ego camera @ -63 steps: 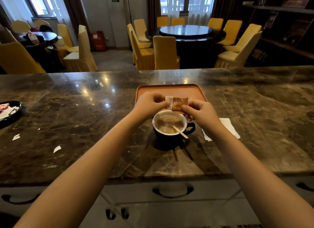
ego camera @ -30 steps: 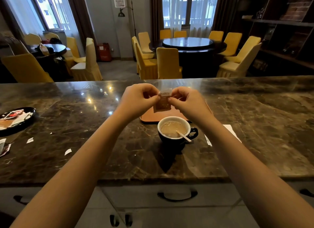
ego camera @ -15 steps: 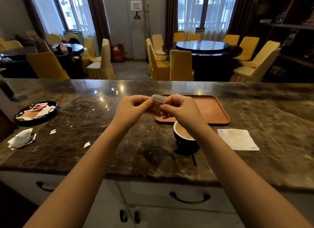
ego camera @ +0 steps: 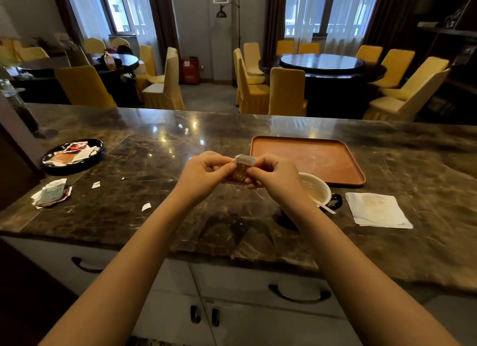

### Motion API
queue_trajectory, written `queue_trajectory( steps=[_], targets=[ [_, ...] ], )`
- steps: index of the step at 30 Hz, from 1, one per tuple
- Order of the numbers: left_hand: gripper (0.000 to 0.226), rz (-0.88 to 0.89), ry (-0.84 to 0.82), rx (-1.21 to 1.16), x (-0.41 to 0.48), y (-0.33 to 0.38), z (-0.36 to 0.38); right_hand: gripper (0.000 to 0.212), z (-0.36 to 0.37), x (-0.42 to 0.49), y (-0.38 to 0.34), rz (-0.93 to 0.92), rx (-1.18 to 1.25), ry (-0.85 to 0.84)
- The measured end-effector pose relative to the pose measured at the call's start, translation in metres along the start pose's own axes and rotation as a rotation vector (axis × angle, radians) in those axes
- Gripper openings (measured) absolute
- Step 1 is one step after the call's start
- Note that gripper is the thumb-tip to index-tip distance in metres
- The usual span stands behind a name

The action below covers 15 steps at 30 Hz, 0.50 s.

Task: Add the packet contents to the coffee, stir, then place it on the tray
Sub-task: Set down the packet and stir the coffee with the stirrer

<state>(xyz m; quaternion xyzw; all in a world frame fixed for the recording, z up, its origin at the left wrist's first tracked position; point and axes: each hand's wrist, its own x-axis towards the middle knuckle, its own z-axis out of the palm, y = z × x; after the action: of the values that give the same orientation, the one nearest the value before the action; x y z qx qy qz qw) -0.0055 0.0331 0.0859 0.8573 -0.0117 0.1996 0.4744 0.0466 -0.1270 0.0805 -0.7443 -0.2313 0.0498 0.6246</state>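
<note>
Marble, dark and glossy, forms the worktop (ego camera: 154,216), which is set above pale cabinets and faces a dining room where two round tables are ringed by yellow-covered chairs. One small brown packet (ego camera: 238,174) is pinched between the left hand (ego camera: 204,175) and the right hand (ego camera: 275,178), held together above the worktop just left of the one cup of coffee (ego camera: 316,188) with its stirrer (ego camera: 324,207). One orange tray (ego camera: 307,160), one white napkin (ego camera: 376,210) and one black dish (ego camera: 73,156) of wrappers are also seen.
</note>
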Motion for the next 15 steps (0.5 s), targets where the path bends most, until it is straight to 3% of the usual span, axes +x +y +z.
queue_trajectory(
  steps=[3,6,12,15],
  targets=[
    [0.016,-0.061,-0.003,-0.125,-0.003,0.000,0.001,0.004,0.003,-0.005,0.001,0.008,-0.048,0.009],
    [0.013,-0.129,-0.009,-0.166,-0.006,-0.004,0.007,0.020,0.002,-0.016,-0.001,-0.025,-0.280,0.012],
    [0.007,-0.307,-0.047,-0.101,-0.011,-0.038,0.023,0.024,-0.036,-0.057,-0.015,-0.282,-0.638,0.192],
    [0.005,-0.375,-0.058,-0.010,-0.010,-0.058,0.033,0.021,-0.073,-0.079,-0.010,-0.309,-0.727,0.286]
  ],
)
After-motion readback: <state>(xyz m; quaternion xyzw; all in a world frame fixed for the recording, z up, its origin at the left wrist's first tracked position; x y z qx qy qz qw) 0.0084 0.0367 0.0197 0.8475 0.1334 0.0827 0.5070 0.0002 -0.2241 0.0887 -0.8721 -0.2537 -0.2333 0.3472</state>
